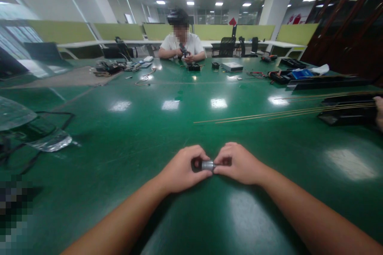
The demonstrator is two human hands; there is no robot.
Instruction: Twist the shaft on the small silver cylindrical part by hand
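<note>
A small silver metal cylinder (207,165) lies sideways between my two hands, close above the green table (143,139). My left hand (184,169) is closed around its left part, thumb below and fingers above. From the other side, the fingertips of my right hand (239,163) are pinched together at the cylinder's right end. Whether a smaller part sits between those right fingertips is hidden. Too little detail shows to tell exactly what kind of part the cylinder is.
Thin brass-coloured rods (254,116) stretch in from the right, by a black tray (338,114) and another person's hand (379,111). A clear plastic bottle (50,137) lies left. Opposite, a person (183,44) handles a dark tool. Electronics and tools (112,67) line the far side.
</note>
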